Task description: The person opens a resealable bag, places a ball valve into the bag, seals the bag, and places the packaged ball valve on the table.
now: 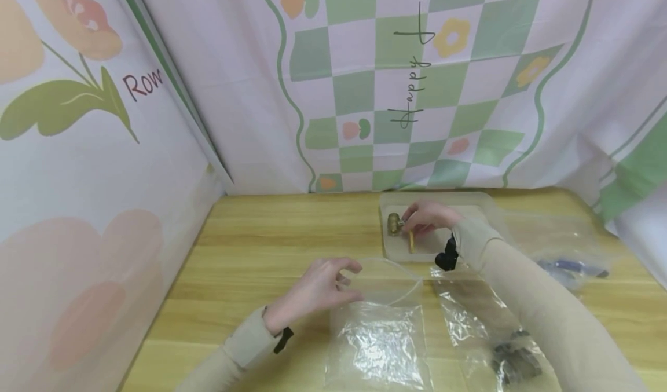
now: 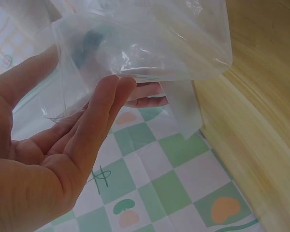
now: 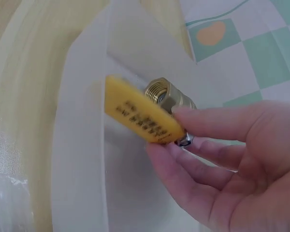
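A brass ball valve [image 1: 394, 224] with a yellow lever handle [image 3: 140, 113] is over a translucent white tray [image 1: 438, 198]. My right hand [image 1: 429, 215] pinches the valve near its handle between thumb and fingers; the valve's threaded opening shows in the right wrist view. Dark marks, too blurred to read, cover the handle. On the table in front of me lies a clear plastic bag [image 1: 377, 345], its mouth gaping toward the tray. Beside that mouth is my left hand [image 1: 320, 290], fingers loosely bent and thumb apart. The left wrist view shows its fingertips at the bag's film [image 2: 150, 53].
Right of the first bag, another clear bag [image 1: 464, 317] lies partly under my right forearm, with dark objects [image 1: 516, 363] at its near end. Farther right is a clear bag with blue objects [image 1: 570, 266]. A patterned curtain [image 1: 354, 91] hangs behind the wooden table [image 1: 271, 230].
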Available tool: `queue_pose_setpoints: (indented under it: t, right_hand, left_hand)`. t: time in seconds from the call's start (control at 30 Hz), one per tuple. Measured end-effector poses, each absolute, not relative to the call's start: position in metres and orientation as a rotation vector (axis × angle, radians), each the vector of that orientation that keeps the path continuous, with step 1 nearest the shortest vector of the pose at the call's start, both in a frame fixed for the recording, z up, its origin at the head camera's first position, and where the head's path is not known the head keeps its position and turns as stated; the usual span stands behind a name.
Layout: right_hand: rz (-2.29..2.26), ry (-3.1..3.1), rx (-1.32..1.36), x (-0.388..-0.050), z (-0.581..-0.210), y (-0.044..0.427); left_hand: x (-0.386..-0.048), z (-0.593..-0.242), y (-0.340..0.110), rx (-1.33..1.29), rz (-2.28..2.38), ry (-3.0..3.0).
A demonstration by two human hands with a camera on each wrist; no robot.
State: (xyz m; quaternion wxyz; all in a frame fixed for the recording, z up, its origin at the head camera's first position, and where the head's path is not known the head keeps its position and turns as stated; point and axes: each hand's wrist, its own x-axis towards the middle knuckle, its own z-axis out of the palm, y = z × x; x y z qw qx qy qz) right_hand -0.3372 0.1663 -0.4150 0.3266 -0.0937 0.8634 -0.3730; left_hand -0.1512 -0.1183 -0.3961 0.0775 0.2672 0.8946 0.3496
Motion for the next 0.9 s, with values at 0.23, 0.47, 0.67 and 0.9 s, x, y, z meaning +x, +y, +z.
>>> queue_pose_setpoints:
  t: [0.23, 0.47, 0.67, 0.9]
  right_hand:
    - [-1.031, 2.204, -0.224, -0.337, -0.418, 0.171]
    - [-1.125, 2.180, -0.199, -0.335, -0.420, 0.179]
    - [-1.225, 2.153, -0.230, -0.328, -0.408, 0.185]
    - [-1.292, 2.193, -0.311, -0.315, -0.386, 0.184]
  left_hand:
    - [-0.152, -0.396, -0.117, 0.807, 1.076, 2.662]
    - [-0.152, -0.394, -0.118, 0.783, 1.092, 2.652]
    - [-0.153, -0.394, -0.117, 0.786, 1.093, 2.660]
    - [-0.155, -0.394, -0.119, 0.782, 1.099, 2.658]
